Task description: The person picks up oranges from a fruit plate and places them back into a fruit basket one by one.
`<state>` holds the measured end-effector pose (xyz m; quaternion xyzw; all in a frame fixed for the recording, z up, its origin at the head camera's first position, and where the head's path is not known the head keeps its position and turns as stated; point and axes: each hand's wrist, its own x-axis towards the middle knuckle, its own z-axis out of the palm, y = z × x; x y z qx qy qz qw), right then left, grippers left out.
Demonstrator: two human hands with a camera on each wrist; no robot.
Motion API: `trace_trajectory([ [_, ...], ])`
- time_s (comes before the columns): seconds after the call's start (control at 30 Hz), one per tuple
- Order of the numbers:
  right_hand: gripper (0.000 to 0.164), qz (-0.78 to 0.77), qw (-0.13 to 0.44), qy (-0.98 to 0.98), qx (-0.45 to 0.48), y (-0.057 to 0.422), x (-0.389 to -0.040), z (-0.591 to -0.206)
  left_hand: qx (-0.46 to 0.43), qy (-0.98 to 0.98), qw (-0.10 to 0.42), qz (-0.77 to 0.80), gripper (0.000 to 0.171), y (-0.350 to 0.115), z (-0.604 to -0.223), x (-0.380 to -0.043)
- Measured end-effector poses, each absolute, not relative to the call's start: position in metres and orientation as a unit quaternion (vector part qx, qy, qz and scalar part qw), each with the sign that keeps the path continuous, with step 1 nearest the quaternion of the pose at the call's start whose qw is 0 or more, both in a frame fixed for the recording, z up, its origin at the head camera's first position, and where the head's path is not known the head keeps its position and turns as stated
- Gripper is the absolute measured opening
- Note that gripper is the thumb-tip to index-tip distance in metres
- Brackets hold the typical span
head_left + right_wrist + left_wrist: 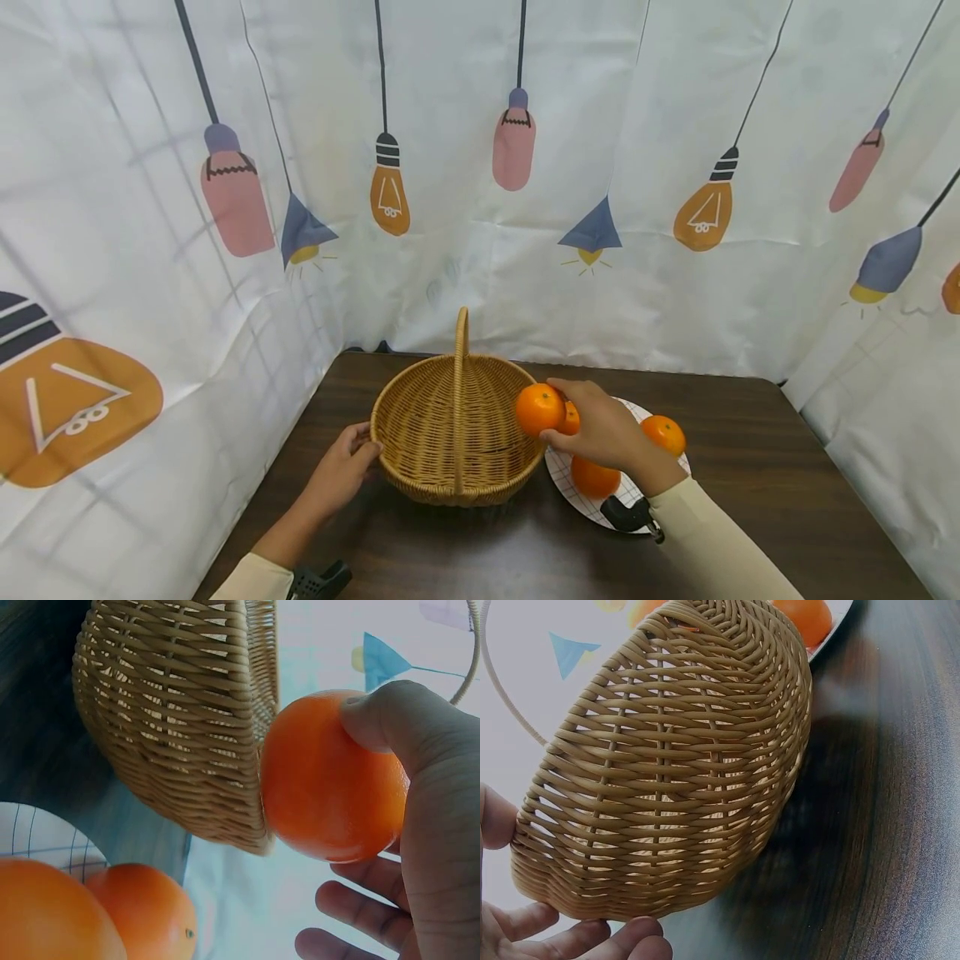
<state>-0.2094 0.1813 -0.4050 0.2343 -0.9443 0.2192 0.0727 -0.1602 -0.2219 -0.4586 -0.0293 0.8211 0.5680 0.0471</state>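
Note:
A woven wicker basket [420,442] with a tall arched handle [459,400] stands on the table, and no fruit shows inside it. At its left rim, my left hand [337,471] pinches the edge, with the thumb [496,817] on one side and the fingers on the other. My right hand [600,425] holds an orange [538,410] between thumb and fingers, right at the basket's right rim. In the right wrist view the held orange [334,776] overlaps that rim. Below the right hand lies a white plate with grid lines [573,500], partly hidden by the hand and sleeve.
Several more oranges rest on the plate, among them one at its right [663,435] and one nearer the front [595,477]. The dark wooden table [750,492] is bordered at the back and sides by a white curtain [465,275] printed with lamps.

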Motion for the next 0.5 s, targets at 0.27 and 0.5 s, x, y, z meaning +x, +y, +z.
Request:
trace_trajectory([
  [0.27,0.082,0.226,0.065,-0.94,0.246,0.171,-0.213,-0.409,-0.031,0.82,0.047,0.569,0.06,-0.222,-0.461,-0.161],
  [0.5,0.084,0.235,0.044,-0.939,0.249,0.163,-0.214,-0.414,-0.026,0.82,0.045,0.57,0.059,-0.223,-0.461,-0.16],
])
